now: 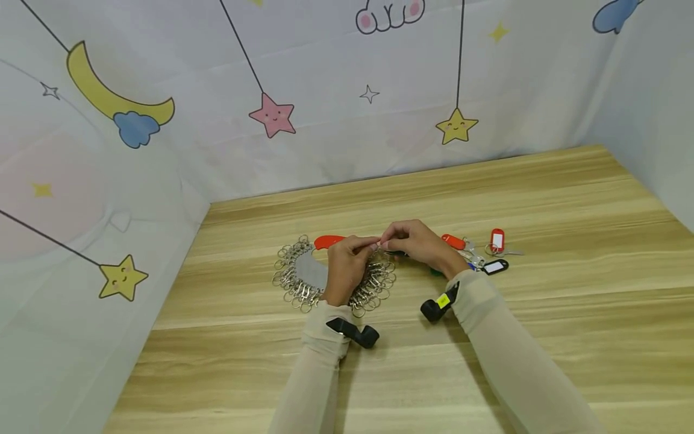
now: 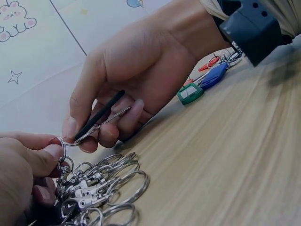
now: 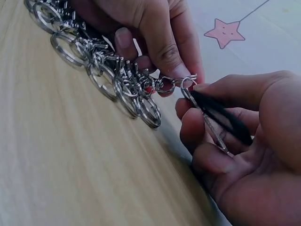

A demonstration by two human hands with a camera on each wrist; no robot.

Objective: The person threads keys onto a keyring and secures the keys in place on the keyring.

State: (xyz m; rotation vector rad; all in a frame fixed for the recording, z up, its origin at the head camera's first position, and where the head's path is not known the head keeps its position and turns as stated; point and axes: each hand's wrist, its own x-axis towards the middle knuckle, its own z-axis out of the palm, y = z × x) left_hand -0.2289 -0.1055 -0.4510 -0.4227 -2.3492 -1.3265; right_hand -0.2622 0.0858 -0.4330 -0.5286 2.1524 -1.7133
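My left hand [image 1: 345, 271] pinches a metal split ring [image 2: 63, 153] between thumb and forefinger. This ring hangs from one of the snap clips around a grey, curved key holder [image 1: 309, 269] with a red handle [image 1: 328, 242]. Against it, my right hand [image 1: 416, 246] holds a key [image 3: 214, 128] with a black key tag [image 3: 223, 115]. In the right wrist view, the key's small ring meets the split ring at the fingertips. Whether the two are linked cannot be told. Many clips with rings [image 3: 106, 80] fan out beneath my left hand.
Several tagged keys lie right of my right hand on the wooden table [image 1: 488, 349], with red tags [image 1: 453, 242], a black tag [image 1: 496, 266], a blue tag [image 2: 214, 76] and a green tag [image 2: 190, 93]. A printed white cloth [image 1: 336, 150] stands behind the table.
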